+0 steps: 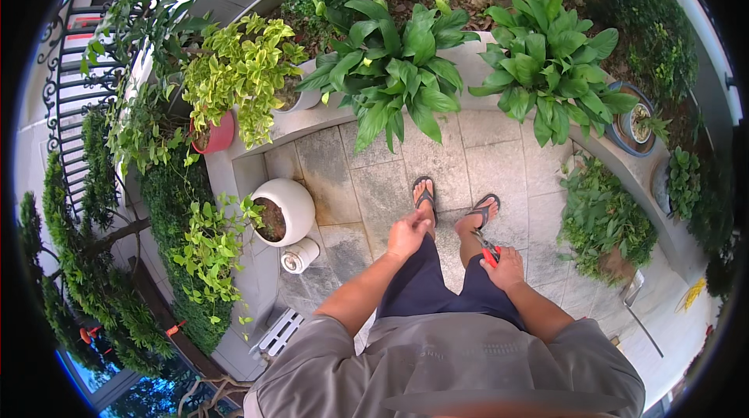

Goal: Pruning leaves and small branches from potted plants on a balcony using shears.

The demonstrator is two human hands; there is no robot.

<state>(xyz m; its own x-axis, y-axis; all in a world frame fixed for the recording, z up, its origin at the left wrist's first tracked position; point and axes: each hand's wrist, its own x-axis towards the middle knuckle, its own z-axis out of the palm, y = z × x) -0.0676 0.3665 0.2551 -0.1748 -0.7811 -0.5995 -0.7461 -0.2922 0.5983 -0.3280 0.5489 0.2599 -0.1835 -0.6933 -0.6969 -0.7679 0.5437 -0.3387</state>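
Observation:
My right hand grips pruning shears by their red handles. The metal blades point forward and to the left, above my right lower leg. My left hand hovers in front of my left knee, its fingers bent and slightly blurred. Nothing shows in it, though the inside of the palm is hidden. Ahead of both hands stand two broad-leaved green plants, one at the centre and one to the right, their leaves spreading over the edge of a low stone planter wall.
At left stand a round white pot, a small white container and a red pot under yellow-green foliage. Cut-looking greenery is heaped on the paving at right, near a long-handled tool. A blue-rimmed pot sits on the wall.

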